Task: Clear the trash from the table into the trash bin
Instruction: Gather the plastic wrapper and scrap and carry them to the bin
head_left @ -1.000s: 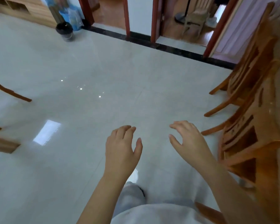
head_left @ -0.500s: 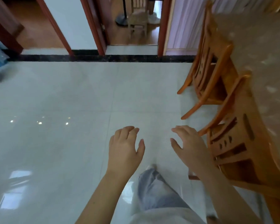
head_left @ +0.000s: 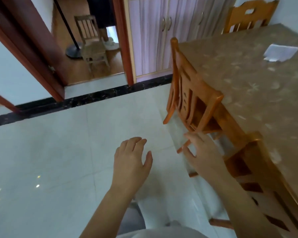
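A: Looking down, you have both hands out in front of you over the pale tiled floor (head_left: 58, 160). What are they holding?

B: Nothing. Your left hand (head_left: 130, 162) is palm down, its fingers (head_left: 136, 141) loosely spread and released. Your right hand (head_left: 202, 155) is the same, bare and slack, just beside the legs of the nearest wooden chair (head_left: 193, 103).

A: And the trash?

B: You can see 1 white sheet of paper (head_left: 280, 52) lying flat on the table (head_left: 248, 86), far up at your right, well apart from both hands. The table wears a gold patterned cloth.

A: How many chairs?

B: 2 along the table's near side, a 3rd (head_left: 249, 14) at its far end.
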Demonstrator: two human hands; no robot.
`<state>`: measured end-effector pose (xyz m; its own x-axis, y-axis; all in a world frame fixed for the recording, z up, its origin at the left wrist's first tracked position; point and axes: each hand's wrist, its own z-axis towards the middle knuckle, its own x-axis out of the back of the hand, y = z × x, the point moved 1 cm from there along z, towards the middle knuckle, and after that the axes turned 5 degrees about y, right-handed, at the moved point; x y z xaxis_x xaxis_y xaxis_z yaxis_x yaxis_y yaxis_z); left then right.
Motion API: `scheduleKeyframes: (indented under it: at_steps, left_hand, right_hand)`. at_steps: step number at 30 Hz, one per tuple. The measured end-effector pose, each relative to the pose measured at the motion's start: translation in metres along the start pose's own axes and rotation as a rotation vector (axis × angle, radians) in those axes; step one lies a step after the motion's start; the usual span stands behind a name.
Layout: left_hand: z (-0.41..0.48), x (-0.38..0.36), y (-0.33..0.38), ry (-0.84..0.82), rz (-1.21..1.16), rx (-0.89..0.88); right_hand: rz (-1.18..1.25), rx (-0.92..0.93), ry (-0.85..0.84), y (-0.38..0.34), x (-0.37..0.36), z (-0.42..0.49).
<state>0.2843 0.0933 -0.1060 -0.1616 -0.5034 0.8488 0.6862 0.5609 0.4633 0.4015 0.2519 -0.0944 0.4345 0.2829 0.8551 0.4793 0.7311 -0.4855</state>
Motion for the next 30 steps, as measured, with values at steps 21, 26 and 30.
scheduleKeyframes:
  at_steps: [21,26,30]
  left_hand:
    - [0.422,-0.045,-0.157,-0.057,-0.047,-0.218]
    - [0.524,-0.063,-0.147,-0.063,-0.005,-0.289]
    - [0.603,-0.082,-0.142,-0.06,-0.012,-0.296]
  right_hand:
    - [-0.092,-0.197,0.165,-0.052,-0.102,0.383]
    - [-0.059,-0.164,0.172,-0.025,-0.112,0.492]
    - [-0.05,-0.186,0.204,-0.007,-0.107,0.569]
